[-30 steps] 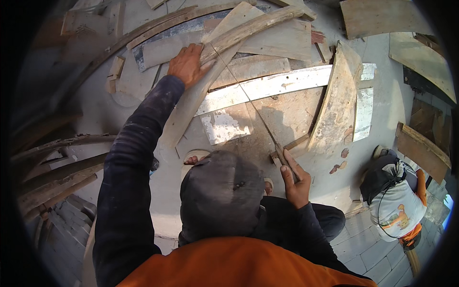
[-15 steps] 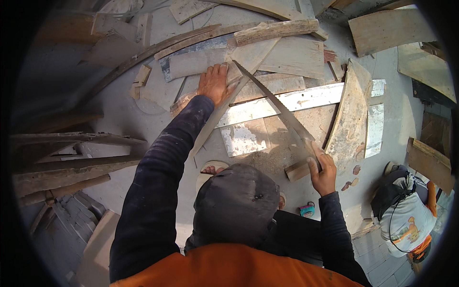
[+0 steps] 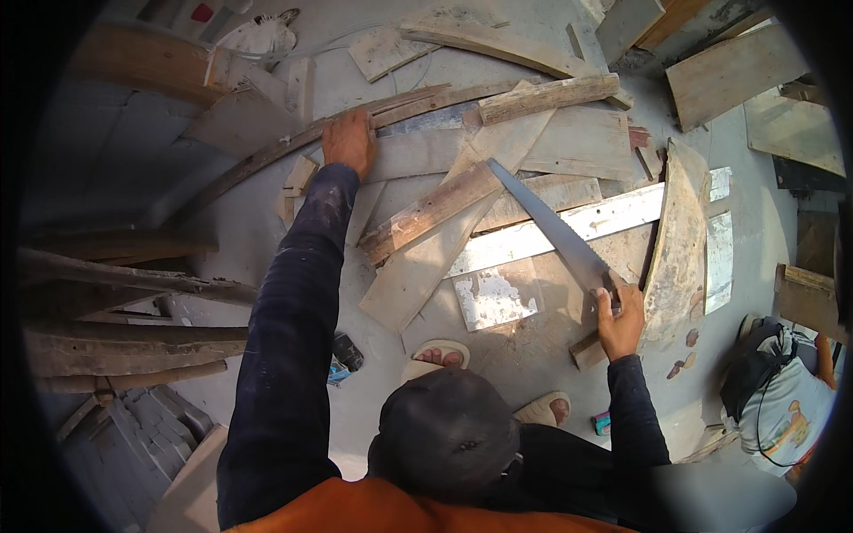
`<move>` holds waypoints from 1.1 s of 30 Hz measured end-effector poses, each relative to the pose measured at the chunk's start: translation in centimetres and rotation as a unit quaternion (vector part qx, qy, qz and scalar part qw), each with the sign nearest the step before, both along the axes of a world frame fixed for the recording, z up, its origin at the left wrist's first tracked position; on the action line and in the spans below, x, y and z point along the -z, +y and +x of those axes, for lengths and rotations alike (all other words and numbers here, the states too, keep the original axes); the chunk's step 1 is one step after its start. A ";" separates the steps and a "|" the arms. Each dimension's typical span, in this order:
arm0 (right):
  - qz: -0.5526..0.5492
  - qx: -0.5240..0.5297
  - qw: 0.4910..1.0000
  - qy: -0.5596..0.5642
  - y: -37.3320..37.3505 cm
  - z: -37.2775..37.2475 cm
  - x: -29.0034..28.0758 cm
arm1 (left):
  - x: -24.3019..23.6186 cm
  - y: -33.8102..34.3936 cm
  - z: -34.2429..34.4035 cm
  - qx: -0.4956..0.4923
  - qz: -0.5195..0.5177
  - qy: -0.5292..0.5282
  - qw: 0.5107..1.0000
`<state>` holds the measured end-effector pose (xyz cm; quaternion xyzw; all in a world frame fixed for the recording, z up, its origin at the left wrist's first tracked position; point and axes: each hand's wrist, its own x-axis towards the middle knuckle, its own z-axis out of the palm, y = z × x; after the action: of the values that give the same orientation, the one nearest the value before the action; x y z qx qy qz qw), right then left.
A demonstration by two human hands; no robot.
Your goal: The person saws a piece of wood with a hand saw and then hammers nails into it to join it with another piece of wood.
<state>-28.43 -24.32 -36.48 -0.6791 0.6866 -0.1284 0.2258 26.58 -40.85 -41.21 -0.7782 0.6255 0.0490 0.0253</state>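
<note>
Floor: pale grey (image 3: 382, 364), dusty, littered with debris | Light: sunlight (image 3: 755, 213) across the right side | Left: deep shade (image 3: 115, 191), dimmest along the outer edge

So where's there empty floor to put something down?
Between the dark-blue left sleeve and the pale flat wooden board, and right of the flaky white rectangular panel, grey floor lies bare. It's crowded around the grey toothed handsaw, where brown wooden boards overlap.

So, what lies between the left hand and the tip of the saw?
In the head view, from the left hand to the tip of the saw: a pale flat board, then a slanting plank.
</note>
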 end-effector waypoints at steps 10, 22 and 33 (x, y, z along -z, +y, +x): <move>-0.039 -0.039 0.986 -0.159 -3.6 13.0 1.7 | 0.2 -0.4 0.1 -0.021 -0.038 0.027 0.999; 0.131 0.096 0.924 -0.348 -6.0 18.6 0.1 | -3.7 8.6 -3.2 -0.031 -0.144 0.336 0.930; 0.186 0.088 0.716 -0.667 -7.6 21.3 -2.4 | -4.3 17.3 -12.1 -0.023 0.002 0.605 0.796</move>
<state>-7.12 -31.95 -34.12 -0.2975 0.4244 -0.4372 0.7350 14.47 -23.59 -36.88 -0.6038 0.4954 0.5117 -0.3580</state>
